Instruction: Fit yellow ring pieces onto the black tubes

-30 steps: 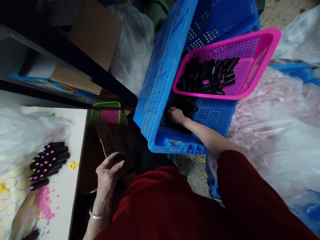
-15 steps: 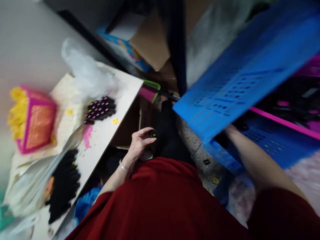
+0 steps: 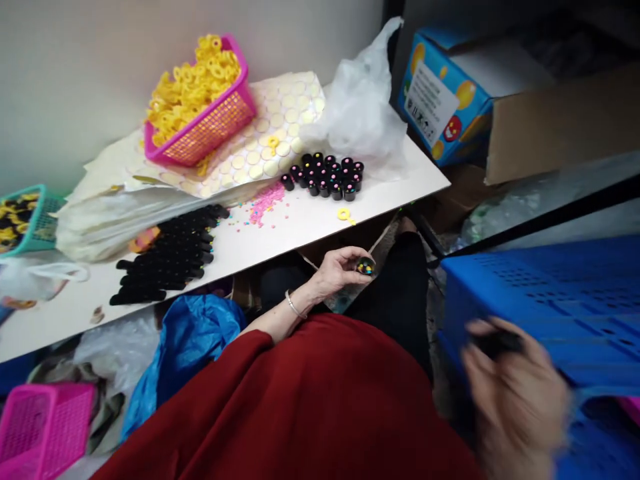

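Note:
Between thumb and fingers, my left hand grips a small round black cup with yellow and other coloured bits at its open end. My right hand, smeared by motion, is closed around a black piece whose kind I cannot make out; it is beside the blue crate. On the white table stand several short black cylinders with pink, yellow or blue dots on top. Left of these are scattered pink beads and rows of long black tubes. A yellow ring-shaped piece lies near the table edge.
A pink basket of yellow ring pieces stands at the back of the white table, near a plastic bag. A teal basket is at far left. An open cardboard box is at back right; a pink basket sits below left.
My view has swung left toward the table. My right hand has come out from the blue crate with a black piece in it. My left hand still holds the black cup.

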### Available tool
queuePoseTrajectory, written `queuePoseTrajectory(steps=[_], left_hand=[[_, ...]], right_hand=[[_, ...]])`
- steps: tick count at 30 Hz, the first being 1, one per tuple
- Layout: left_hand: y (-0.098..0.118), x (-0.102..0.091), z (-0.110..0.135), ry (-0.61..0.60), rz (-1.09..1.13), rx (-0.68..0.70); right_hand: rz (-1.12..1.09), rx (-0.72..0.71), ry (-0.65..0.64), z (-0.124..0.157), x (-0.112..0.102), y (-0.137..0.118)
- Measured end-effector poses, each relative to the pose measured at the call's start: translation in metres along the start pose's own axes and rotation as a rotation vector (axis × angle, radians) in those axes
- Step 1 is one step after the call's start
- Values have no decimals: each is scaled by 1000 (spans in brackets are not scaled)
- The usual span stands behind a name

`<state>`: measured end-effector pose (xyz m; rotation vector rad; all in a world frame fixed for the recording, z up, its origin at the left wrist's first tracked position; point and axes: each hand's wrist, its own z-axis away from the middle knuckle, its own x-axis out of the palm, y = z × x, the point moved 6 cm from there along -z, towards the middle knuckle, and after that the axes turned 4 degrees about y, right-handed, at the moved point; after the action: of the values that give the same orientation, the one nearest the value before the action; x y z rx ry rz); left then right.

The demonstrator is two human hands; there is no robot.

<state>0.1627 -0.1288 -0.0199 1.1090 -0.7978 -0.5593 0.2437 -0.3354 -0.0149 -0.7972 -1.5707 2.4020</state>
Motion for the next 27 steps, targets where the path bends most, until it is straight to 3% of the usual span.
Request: queuePoseTrajectory(steps=[3,5,9,14,21,27], left_hand=[[15,-30,8,99,51,56],[21,-45,15,150,82,68],[21,-62,26,179,104,57],[17,-68,31,167,91,58],[15,-63,26,177,154,70],[17,-60,26,165,157,130]], right_hand=[[-368,-78,164,-39,23,-35],[-686,-118,64,-72,48,-54],[-1142,2,-56,-113,80,-71],[-1292,152,-69,-123,97,-72],[-1358,311,-2,-124,103,-61],[-1396,360,-7,-122,108,-57]])
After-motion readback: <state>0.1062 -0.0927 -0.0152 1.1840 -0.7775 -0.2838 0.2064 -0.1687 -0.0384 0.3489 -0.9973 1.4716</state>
